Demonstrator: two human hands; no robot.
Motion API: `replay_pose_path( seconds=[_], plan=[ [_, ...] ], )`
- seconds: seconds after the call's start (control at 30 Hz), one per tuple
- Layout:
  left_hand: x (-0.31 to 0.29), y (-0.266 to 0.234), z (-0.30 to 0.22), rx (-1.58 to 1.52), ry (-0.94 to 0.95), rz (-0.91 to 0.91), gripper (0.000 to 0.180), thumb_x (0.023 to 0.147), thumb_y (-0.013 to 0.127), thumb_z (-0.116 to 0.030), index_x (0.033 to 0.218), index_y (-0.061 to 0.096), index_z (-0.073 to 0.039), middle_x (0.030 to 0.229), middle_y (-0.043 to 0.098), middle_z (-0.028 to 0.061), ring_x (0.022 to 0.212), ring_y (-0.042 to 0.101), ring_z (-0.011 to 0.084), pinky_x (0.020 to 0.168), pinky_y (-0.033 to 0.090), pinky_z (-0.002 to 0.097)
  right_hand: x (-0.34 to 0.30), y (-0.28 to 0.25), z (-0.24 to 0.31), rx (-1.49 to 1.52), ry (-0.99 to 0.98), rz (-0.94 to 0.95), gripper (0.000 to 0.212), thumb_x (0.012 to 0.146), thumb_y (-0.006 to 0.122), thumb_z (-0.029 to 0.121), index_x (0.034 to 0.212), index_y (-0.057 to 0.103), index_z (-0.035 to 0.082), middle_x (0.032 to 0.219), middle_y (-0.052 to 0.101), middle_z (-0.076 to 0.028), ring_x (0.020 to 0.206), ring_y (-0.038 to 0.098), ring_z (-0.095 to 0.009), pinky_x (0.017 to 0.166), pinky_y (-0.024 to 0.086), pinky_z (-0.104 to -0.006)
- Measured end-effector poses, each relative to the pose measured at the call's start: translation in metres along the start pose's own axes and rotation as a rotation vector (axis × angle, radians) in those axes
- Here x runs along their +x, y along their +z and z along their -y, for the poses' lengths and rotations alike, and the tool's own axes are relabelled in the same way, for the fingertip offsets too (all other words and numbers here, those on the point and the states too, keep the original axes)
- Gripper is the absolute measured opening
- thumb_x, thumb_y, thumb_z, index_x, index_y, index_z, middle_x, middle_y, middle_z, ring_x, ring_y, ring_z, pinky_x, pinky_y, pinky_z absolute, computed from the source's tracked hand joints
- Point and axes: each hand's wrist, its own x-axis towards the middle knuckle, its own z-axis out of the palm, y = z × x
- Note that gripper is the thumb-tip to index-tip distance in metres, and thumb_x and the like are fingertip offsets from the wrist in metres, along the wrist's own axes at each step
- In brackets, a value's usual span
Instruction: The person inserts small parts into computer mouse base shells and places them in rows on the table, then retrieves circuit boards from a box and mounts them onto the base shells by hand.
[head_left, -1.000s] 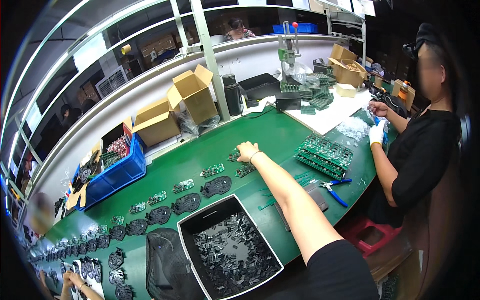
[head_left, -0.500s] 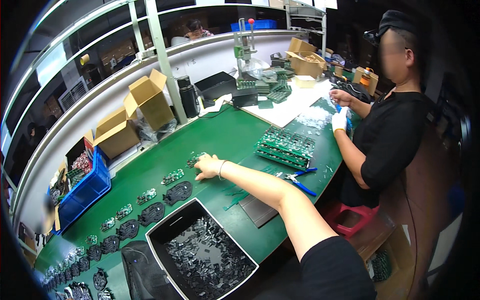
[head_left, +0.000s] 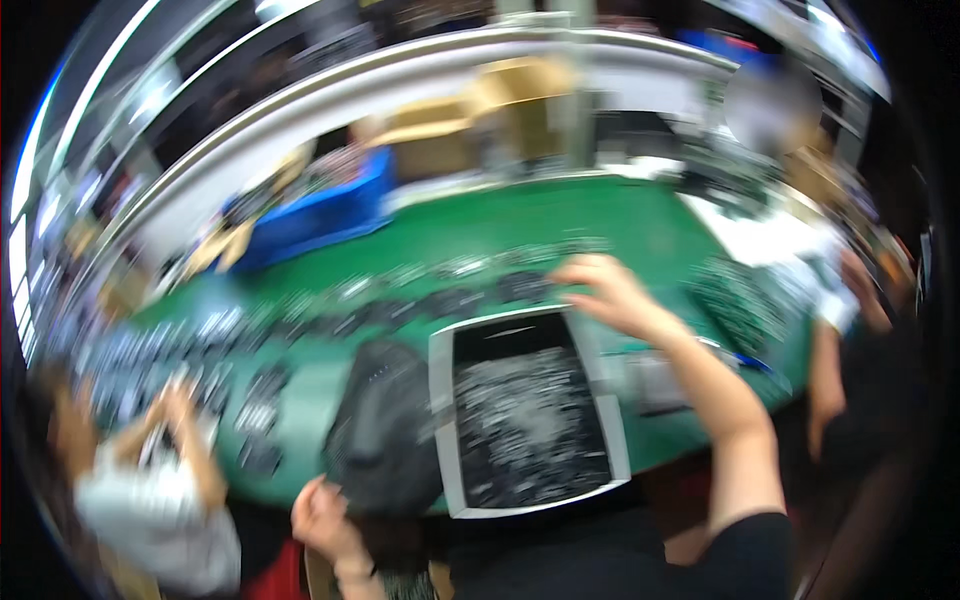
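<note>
Right hand (head_left: 610, 295) now back over tray (head_left: 445, 420) corner, near blurred boards (head_left: 520, 285), grip unclear

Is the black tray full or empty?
Partly full: small grey parts cover most of the tray floor, thinner at its far end. Blur hides details.

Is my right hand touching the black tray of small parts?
Cannot tell. In the head view the right hand sits just past the far corner of the black tray, but motion blur hides whether there is contact or a gap.
</note>
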Motion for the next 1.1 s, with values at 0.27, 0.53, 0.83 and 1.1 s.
replay_pose_path(
  seconds=[0.27,0.53,0.83,1.1],
  plan=[
    [0.017,-0.064,0.029,0.057,0.125,-0.179,0.010,0.089,0.056,-0.006,0.089,0.062,0.003,0.073,0.059,0.0015,0.061,0.053,0.0064,0.056,0.044,0.0201,-0.078,0.030,0.138,0.237,-0.026,0.307,0.010,0.064,0.070,0.006,0.071,0.064,0.004,0.061,0.054,-0.008,0.061,0.051,-0.027,0.059,0.039,-0.0361],
    [0.071,-0.050,0.020,0.998,0.356,-0.064,0.040,0.077,0.065,-0.023,0.110,0.056,-0.001,0.107,0.048,0.0161,0.101,0.048,0.0329,0.082,0.045,0.0416,-0.086,0.037,0.143,0.272,0.101,0.165,0.012,0.064,0.068,0.000,0.075,0.064,0.002,0.063,0.056,-0.009,0.063,0.050,-0.025,0.059,0.040,-0.0338],
    [0.068,-0.035,0.033,1.057,0.296,-0.111,0.032,0.079,0.066,-0.028,0.099,0.059,-0.004,0.101,0.049,0.0130,0.096,0.049,0.0313,0.075,0.047,0.0412,-0.081,0.037,0.141,0.212,0.048,0.215,0.018,0.061,0.072,0.006,0.076,0.063,0.003,0.065,0.055,-0.010,0.066,0.052,-0.029,0.060,0.040,-0.0377],
    [0.061,-0.063,0.063,0.660,0.161,-0.549,0.046,0.067,0.079,-0.020,0.087,0.041,-0.005,0.087,0.042,0.0104,0.087,0.046,0.0292,0.074,0.041,0.0396,-0.063,0.011,0.162,-0.005,-0.056,0.479,0.020,0.073,0.070,0.011,0.090,0.065,0.001,0.086,0.064,-0.015,0.079,0.060,-0.031,0.070,0.048,-0.0371]
  ],
)
